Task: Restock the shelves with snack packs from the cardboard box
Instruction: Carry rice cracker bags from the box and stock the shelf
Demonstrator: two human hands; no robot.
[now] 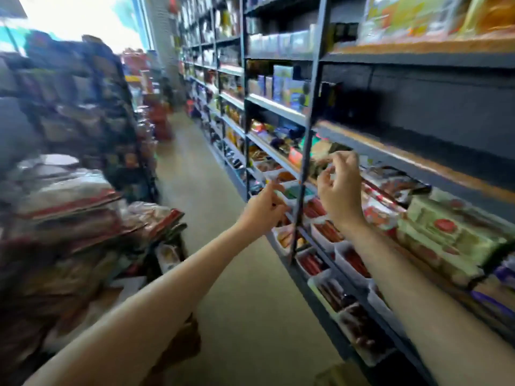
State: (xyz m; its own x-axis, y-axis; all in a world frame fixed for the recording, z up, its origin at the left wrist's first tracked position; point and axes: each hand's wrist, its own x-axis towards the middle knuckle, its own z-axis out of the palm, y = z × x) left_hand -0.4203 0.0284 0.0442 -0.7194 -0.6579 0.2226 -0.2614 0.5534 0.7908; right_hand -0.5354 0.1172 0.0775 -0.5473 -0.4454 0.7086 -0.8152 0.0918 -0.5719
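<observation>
A person is standing in a shop aisle, both bare arms stretching forward toward dark metal shelves (281, 108) running along the right side. The whole view is smearing with motion blur. The left hand (263, 208) is reaching out just left of a dark upright post (302, 174), its fingers curling loosely inward; whether it is pinching anything cannot be told through the blur. The right hand (338, 188) is hovering just right of that post, wrist bent, fingers curling in front of the shelf edge, and whether it is holding something small also cannot be told. Directly beyond and below the right hand, snack packs (387, 185) in red and dark wrappers are lying on a shelf, and further right of that hand pale green packs with red circles (446, 232) are sitting in a row. Under both hands, white trays of reddish sausage-like sticks (326, 229) are lining the lower shelf. Above the right hand, one shelf bay is looking dark. Far left of the left hand, heaped bags with red edging (72, 201) are piling up beside the aisle floor (223, 274). Near the bottom edge, below the right forearm, a brownish shape (337, 374), possibly the cardboard box, is showing only partly.
</observation>
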